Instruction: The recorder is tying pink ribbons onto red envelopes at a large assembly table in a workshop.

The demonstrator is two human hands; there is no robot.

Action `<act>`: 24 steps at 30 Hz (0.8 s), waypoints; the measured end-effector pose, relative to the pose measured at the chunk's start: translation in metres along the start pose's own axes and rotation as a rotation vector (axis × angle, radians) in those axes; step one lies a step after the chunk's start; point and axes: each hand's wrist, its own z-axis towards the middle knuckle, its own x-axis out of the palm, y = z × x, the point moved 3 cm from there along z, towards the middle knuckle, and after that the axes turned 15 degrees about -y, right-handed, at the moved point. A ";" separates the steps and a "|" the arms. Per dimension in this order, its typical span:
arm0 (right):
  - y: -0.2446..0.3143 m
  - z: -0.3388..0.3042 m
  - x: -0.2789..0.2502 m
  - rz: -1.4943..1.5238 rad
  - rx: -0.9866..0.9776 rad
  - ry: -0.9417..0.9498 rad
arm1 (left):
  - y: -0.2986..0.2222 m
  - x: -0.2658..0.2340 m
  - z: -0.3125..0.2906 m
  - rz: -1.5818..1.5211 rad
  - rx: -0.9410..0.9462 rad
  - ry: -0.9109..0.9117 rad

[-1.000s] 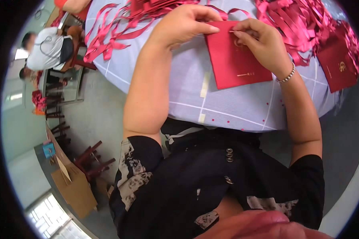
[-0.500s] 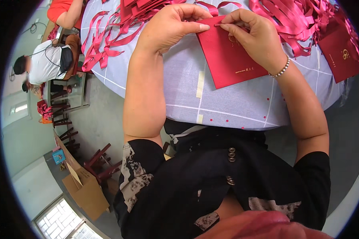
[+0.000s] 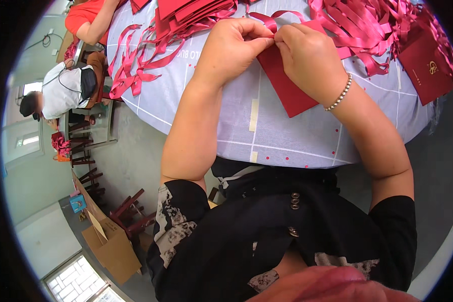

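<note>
A flat dark red paper bag (image 3: 288, 93) lies aslant on the table, partly under my right hand. At its far edge, my left hand (image 3: 235, 53) is closed, thumb and forefinger pinching around the bag's upper left corner. My right hand (image 3: 309, 59), with a beaded bracelet on its wrist, is also closed, its fingertips meeting the left ones at that edge. A red ribbon (image 3: 270, 21) loops up just beyond the fingertips. The fingers hide exactly what is pinched, bag edge or ribbon end.
A stack of red bags (image 3: 191, 15) lies at the far left, with loose ribbons (image 3: 136, 75) beside it. More ribbons (image 3: 360, 30) and a gold-printed bag (image 3: 425, 75) are at right. The round table (image 3: 226, 118) wears a grey checked cloth. People sit at left.
My right hand has moved left and turned, so its fingers now meet the left hand's. It covers more of the bag, whose gold print is now hidden. The whole view has shifted slightly.
</note>
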 end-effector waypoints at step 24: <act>-0.053 0.039 -0.025 0.460 0.492 0.736 | -0.045 0.025 -0.032 0.397 0.780 -0.062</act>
